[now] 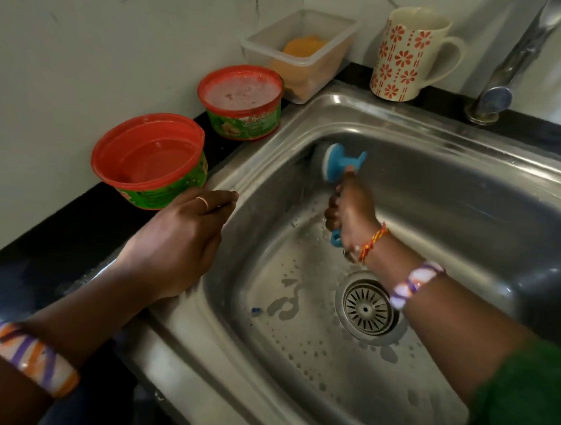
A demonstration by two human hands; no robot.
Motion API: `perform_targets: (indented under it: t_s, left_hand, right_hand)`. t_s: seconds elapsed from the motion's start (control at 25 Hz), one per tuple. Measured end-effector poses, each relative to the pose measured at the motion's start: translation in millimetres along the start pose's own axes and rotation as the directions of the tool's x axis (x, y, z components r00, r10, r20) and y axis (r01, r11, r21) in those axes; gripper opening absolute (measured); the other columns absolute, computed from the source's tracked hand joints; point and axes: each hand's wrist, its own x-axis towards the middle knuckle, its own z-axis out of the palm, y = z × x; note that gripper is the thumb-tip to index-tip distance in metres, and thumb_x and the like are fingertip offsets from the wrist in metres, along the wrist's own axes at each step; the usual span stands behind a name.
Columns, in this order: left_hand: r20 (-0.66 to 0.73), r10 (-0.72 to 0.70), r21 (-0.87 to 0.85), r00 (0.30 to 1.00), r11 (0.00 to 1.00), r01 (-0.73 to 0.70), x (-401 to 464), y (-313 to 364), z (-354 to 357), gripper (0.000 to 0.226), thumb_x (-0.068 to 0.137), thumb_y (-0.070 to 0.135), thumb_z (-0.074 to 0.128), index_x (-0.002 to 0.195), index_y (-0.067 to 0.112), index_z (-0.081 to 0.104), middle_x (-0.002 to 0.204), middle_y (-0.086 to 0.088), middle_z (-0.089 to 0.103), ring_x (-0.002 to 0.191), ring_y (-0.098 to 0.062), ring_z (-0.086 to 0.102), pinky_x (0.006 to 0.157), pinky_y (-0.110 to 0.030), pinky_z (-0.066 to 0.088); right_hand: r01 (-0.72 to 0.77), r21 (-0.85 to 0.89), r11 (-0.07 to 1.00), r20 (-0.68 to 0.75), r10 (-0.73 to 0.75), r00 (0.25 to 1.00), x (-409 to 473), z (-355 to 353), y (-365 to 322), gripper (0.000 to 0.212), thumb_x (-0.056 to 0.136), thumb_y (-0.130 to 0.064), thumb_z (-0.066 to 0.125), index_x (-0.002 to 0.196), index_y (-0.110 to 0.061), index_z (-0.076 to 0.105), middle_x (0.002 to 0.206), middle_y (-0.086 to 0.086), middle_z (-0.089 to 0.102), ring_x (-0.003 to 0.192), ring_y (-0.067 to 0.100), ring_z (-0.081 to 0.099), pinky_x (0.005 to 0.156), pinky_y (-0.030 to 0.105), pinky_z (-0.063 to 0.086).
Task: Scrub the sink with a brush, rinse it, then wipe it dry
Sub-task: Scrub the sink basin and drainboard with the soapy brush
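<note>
the right hand (351,205) grips the brush (337,161), handle running from it up to the head against the sink (439,197) far-left corner wall; the left hand (184,238) rests spread on the left rim.

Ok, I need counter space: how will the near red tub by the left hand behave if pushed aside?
The near red tub looks like thin plastic, so probably light. It already sits tilted with liquid inside, so a push may well slop or tip it. The counter looks smooth; it would likely slide easily.

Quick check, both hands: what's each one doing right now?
Left hand: open, resting flat on the sink rim, holding nothing.
Right hand: fingers curled round the blue brush handle.
</note>
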Motion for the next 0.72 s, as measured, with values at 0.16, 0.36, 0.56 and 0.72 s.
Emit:
perform_targets:
  t_s: [0.16,0.36,0.56,0.72]
  left_hand:
    - [0.012,-0.020,-0.003,1.000,1.000,0.020,0.6,0.0,-0.4,0.043,0.082,0.015,0.039,0.111,-0.004,0.065,0.120,-0.019,0.061,0.102,-0.035,0.060,0.091,-0.032,0.043]
    - [0.033,-0.019,0.017,0.999,1.000,0.019,0.2,-0.1,0.0,0.046,0.082,0.016,0.036,0.112,-0.005,0.064,0.120,-0.019,0.061,0.103,-0.036,0.060,0.092,-0.034,0.042]
    - [0.032,-0.020,0.020,0.999,1.000,0.019,-0.3,-0.3,-1.2,0.046,0.083,0.017,0.036,0.112,-0.004,0.065,0.120,-0.018,0.061,0.102,-0.034,0.060,0.090,-0.033,0.044]
    - [0.026,-0.007,0.018,1.000,1.000,0.006,0.7,0.7,-1.3,0.044,0.083,0.015,0.037,0.111,-0.005,0.065,0.118,-0.018,0.062,0.098,-0.035,0.061,0.088,-0.035,0.047]
  right_hand:
    - [-0.121,0.011,0.993,0.195,0.116,0.974,-50.1,9.2,54.0,0.043,0.098,-0.042,0.033,0.062,-0.019,0.036,0.048,-0.001,0.028,0.025,0.006,0.024,0.035,0.008,0.018]
    - [-0.003,-0.032,0.999,0.013,0.003,1.000,-3.2,3.9,8.2,0.046,0.097,-0.045,0.033,0.059,-0.020,0.036,0.048,-0.001,0.031,0.023,0.006,0.026,0.036,0.011,0.020]
    - [-0.049,-0.136,0.989,0.241,0.081,0.967,-43.9,2.6,52.0,0.044,0.099,-0.041,0.033,0.061,-0.019,0.037,0.050,0.001,0.029,0.027,0.006,0.025,0.035,0.012,0.019]
    - [0.041,-0.054,0.998,0.043,-0.039,0.998,-0.9,3.4,2.7,0.045,0.097,-0.045,0.035,0.060,-0.020,0.036,0.052,0.001,0.027,0.027,0.008,0.025,0.035,0.009,0.019]
